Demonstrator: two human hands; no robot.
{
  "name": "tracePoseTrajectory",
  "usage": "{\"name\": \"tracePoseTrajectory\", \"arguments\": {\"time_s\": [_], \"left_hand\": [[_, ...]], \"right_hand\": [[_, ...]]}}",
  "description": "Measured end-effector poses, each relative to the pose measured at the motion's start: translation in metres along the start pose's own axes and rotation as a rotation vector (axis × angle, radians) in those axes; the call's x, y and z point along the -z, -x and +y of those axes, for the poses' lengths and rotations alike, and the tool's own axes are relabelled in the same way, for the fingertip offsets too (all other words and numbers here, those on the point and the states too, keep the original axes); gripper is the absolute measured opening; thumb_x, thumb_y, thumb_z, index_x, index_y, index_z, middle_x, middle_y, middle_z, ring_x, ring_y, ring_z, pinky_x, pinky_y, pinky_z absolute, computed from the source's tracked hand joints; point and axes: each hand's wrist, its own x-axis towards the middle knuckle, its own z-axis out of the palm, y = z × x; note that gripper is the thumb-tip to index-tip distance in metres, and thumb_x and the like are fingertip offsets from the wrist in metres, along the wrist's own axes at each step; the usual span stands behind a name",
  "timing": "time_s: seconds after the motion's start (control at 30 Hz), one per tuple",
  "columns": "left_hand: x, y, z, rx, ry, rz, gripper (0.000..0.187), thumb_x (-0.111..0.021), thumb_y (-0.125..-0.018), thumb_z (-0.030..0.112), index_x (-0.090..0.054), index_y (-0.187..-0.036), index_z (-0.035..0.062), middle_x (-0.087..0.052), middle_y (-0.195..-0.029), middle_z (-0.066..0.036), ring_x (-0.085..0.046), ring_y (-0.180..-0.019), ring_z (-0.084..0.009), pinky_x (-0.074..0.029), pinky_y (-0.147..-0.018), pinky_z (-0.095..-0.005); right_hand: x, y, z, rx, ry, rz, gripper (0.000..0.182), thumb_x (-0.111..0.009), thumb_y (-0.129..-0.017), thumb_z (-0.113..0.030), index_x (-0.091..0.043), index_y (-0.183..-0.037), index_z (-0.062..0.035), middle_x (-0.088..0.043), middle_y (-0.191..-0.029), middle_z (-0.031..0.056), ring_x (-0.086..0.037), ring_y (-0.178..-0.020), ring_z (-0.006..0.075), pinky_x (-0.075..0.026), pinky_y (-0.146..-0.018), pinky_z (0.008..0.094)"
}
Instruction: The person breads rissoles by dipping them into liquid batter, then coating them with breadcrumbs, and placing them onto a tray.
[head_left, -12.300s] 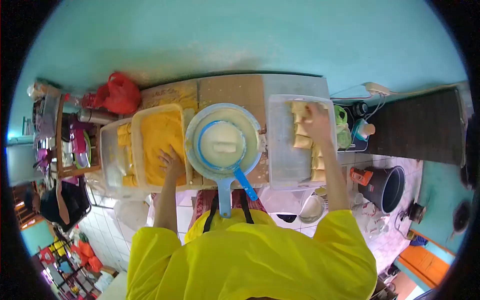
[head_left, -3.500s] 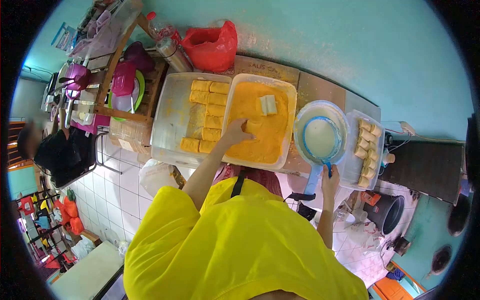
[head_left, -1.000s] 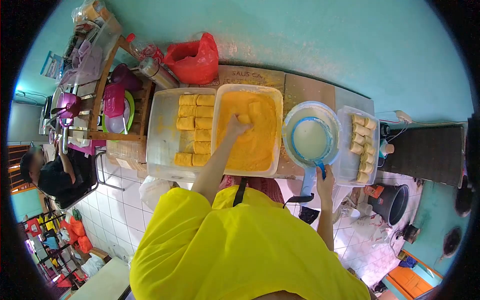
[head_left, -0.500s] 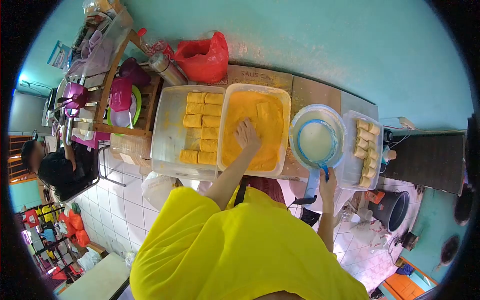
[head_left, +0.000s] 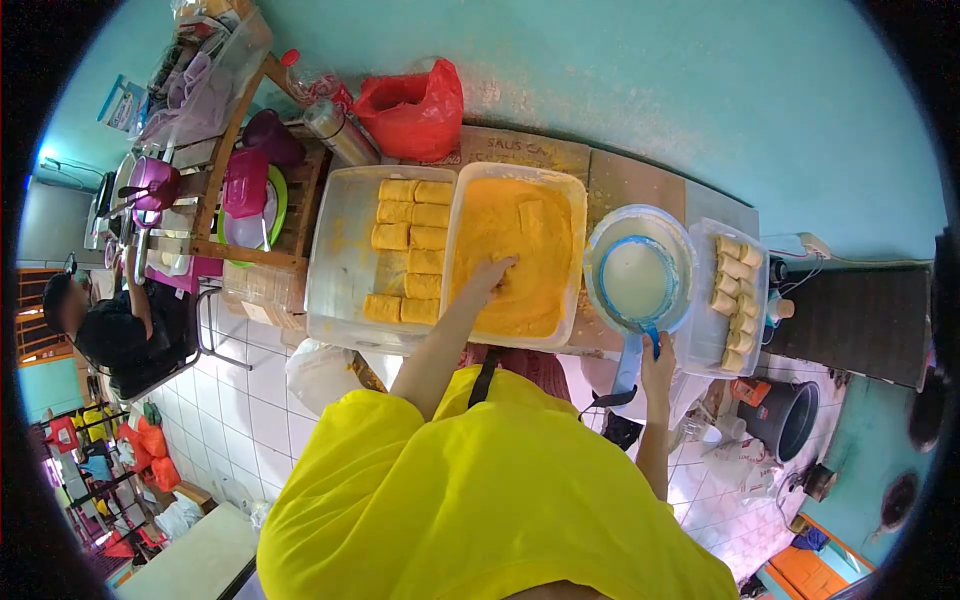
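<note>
My left hand (head_left: 488, 280) is down in a plastic tub (head_left: 450, 258) of orange breadcrumbs (head_left: 485, 215). Its fingers are curled sideways into the crumbs and partly hidden. A crumb-coated roll (head_left: 531, 220) lies at the back of the same tub. My right hand (head_left: 657, 368) grips the handle of a blue round strainer (head_left: 605, 268), whose ring sits in a basin (head_left: 683, 262) of white batter (head_left: 636, 282). Left of the crumbs, a clear tub (head_left: 340, 250) holds several coated rolls (head_left: 428, 238). Several uncoated pale rolls (head_left: 735, 270) lie in a tub at the right.
A red plastic bag (head_left: 412, 108) and a metal flask (head_left: 342, 132) stand by the wall. At left is a wooden rack (head_left: 222, 150) with pink and green dishes. A seated person (head_left: 115, 335) is further left. A dark bucket (head_left: 787, 422) stands on the floor at right.
My left hand has gone from lying spread on the crumbs to turned sideways with its fingers dug in. The right hand keeps its hold on the strainer. The view has shifted slightly.
</note>
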Motion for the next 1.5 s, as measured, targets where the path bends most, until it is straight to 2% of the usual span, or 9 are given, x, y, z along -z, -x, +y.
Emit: {"name": "tracePoseTrajectory", "arguments": {"time_s": [0.03,0.13,0.23,0.43,0.63,0.73,1.03,1.3,1.5], "left_hand": [[0.006,-0.007,-0.008,0.079,0.202,-0.099,0.046,-0.071,-0.075,0.032,-0.058,-0.100,-0.0040,-0.066,-0.091,-0.015,-0.065,-0.079,-0.0228,-0.051,-0.065,-0.0321],[0.018,-0.016,-0.024,-0.231,-0.447,0.180,0.055,-0.074,-0.072,0.037,-0.056,-0.102,-0.0048,-0.065,-0.096,-0.019,-0.064,-0.089,-0.0276,-0.051,-0.074,-0.0362],[0.018,0.028,0.015,-0.197,-0.915,0.074,0.070,-0.077,-0.066,0.044,-0.052,-0.109,-0.0055,-0.063,-0.104,-0.024,-0.061,-0.100,-0.0325,-0.048,-0.083,-0.0390],[0.026,0.023,0.008,-0.231,-1.033,0.117,0.086,-0.080,-0.060,0.045,-0.043,-0.123,-0.0015,-0.059,-0.114,-0.023,-0.058,-0.107,-0.0343,-0.046,-0.090,-0.0402],[-0.003,0.085,0.043,-0.501,-1.526,0.187,0.101,-0.080,-0.061,0.037,-0.026,-0.142,0.0097,-0.033,-0.144,-0.015,-0.030,-0.134,-0.0335,-0.030,-0.105,-0.0489],[0.013,0.061,0.008,-0.794,-1.590,0.010,0.105,-0.080,-0.061,0.033,-0.021,-0.144,0.0108,-0.028,-0.146,-0.014,-0.024,-0.136,-0.0335,-0.024,-0.108,-0.0502],[0.012,0.067,0.015,-0.875,-1.382,0.032,0.088,-0.076,-0.064,0.013,-0.031,-0.139,0.0123,-0.042,-0.136,-0.017,-0.037,-0.129,-0.0310,-0.030,-0.107,-0.0418],[0.015,0.049,0.064,-0.332,-1.307,-0.204,0.073,-0.076,-0.061,0.039,-0.052,-0.121,0.0049,-0.057,-0.118,-0.019,-0.053,-0.112,-0.0351,-0.044,-0.093,-0.0429],[0.013,0.034,0.088,-0.237,-1.431,-0.084,0.072,-0.071,-0.064,0.050,-0.057,-0.119,0.0067,-0.058,-0.119,-0.019,-0.054,-0.112,-0.0345,-0.044,-0.093,-0.0431]], "right_hand": [[-0.001,0.000,-0.001,0.000,-0.033,0.010,0.036,-0.057,-0.090,-0.028,-0.055,-0.106,0.0048,-0.059,-0.090,0.0187,-0.056,-0.080,0.0275,-0.044,-0.073,0.0356],[-0.005,0.002,0.002,0.032,-0.090,0.058,0.031,-0.057,-0.090,-0.027,-0.055,-0.098,0.0032,-0.058,-0.084,0.0178,-0.053,-0.077,0.0296,-0.043,-0.073,0.0373],[-0.011,0.001,0.013,0.087,-0.073,0.103,0.033,-0.057,-0.090,-0.027,-0.056,-0.100,0.0040,-0.059,-0.087,0.0189,-0.055,-0.080,0.0305,-0.043,-0.075,0.0375],[-0.003,0.001,0.005,-0.030,-0.062,-0.009,0.034,-0.057,-0.090,-0.028,-0.056,-0.102,0.0042,-0.060,-0.088,0.0195,-0.056,-0.082,0.0316,-0.044,-0.075,0.0384],[-0.006,0.001,0.006,0.023,-0.040,0.059,0.035,-0.058,-0.090,-0.029,-0.057,-0.105,0.0026,-0.061,-0.090,0.0190,-0.058,-0.083,0.0303,-0.044,-0.076,0.0376],[-0.009,0.002,0.011,0.041,-0.044,0.089,0.036,-0.058,-0.090,-0.029,-0.058,-0.107,0.0028,-0.061,-0.094,0.0191,-0.058,-0.086,0.0302,-0.045,-0.078,0.0367],[-0.006,0.001,0.008,0.059,-0.058,0.046,0.032,-0.057,-0.090,-0.026,-0.056,-0.103,0.0030,-0.059,-0.088,0.0192,-0.056,-0.081,0.0311,-0.043,-0.076,0.0384],[0.005,0.003,-0.008,-0.063,-0.041,-0.101,0.051,-0.057,-0.091,-0.035,-0.053,-0.117,0.0090,-0.059,-0.109,0.0252,-0.058,-0.099,0.0347,-0.044,-0.087,0.0388],[-0.003,0.006,-0.002,0.070,-0.017,0.056,0.031,-0.055,-0.090,-0.029,-0.055,-0.100,0.0015,-0.056,-0.082,0.0178,-0.054,-0.075,0.0309,-0.043,-0.071,0.0382]]}}
